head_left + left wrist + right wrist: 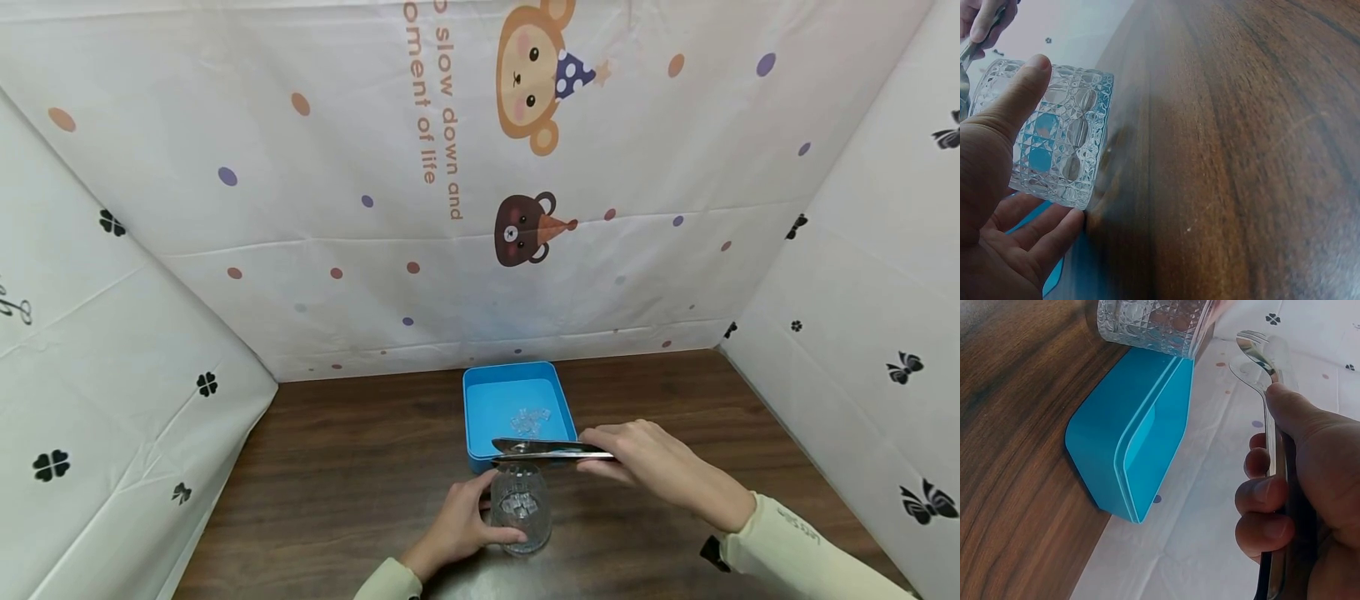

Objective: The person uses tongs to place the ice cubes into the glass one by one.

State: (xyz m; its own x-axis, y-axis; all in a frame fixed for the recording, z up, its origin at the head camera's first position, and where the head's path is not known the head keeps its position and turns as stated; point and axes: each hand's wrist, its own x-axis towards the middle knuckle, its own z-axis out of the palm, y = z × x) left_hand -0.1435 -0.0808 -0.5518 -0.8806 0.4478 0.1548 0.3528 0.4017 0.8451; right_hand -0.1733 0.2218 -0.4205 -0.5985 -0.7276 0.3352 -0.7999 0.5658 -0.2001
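Note:
A clear, diamond-patterned glass (534, 533) stands upright on the table, with small clear pieces (519, 503) showing in it. My left hand (457, 525) holds its side, the thumb (1022, 94) across the near face and the fingers around the far side. In my right hand (656, 462) are metal tongs (1279, 450), gripped along their handles with the thumb on top. Their heads (513, 447) point left above the glass mouth, and nothing shows between them in the right wrist view. Behind the glass sits a blue plastic box (480, 400) holding several clear pieces (530, 419).
The brown wood-grain table (337, 483) extends to both sides of the box. White printed cloth (300, 192) hangs behind it, with more cloth along the left (97, 417) and right (862, 333) sides.

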